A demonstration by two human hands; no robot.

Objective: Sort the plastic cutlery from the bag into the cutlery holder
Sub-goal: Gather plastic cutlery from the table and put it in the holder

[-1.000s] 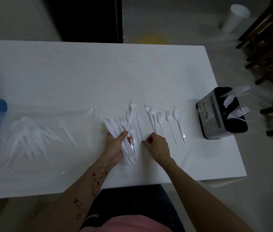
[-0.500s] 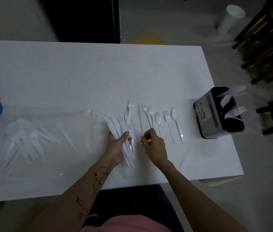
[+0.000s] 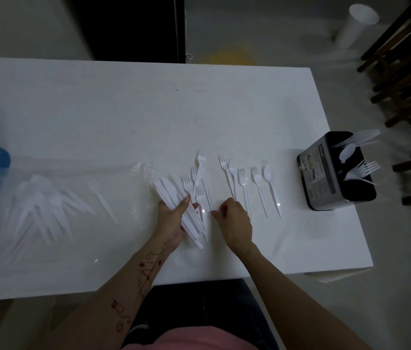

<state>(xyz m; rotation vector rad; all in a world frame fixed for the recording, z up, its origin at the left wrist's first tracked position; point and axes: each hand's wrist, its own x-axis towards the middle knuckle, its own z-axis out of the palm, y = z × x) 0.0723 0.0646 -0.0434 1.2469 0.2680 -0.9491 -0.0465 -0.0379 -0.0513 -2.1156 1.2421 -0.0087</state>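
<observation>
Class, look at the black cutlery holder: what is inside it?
White plastic spoons and forks stick out of the black cutlery holder; its walls hide their handles.

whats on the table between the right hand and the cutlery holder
In the head view, a row of loose white forks and one spoon lies on the table between the right hand and the cutlery holder.

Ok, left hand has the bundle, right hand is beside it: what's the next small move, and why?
Probably have the right hand pinch one fork from the bundle the left hand grips and lay it with the row of forks on the table; its fingertips already point there and look empty.
</observation>
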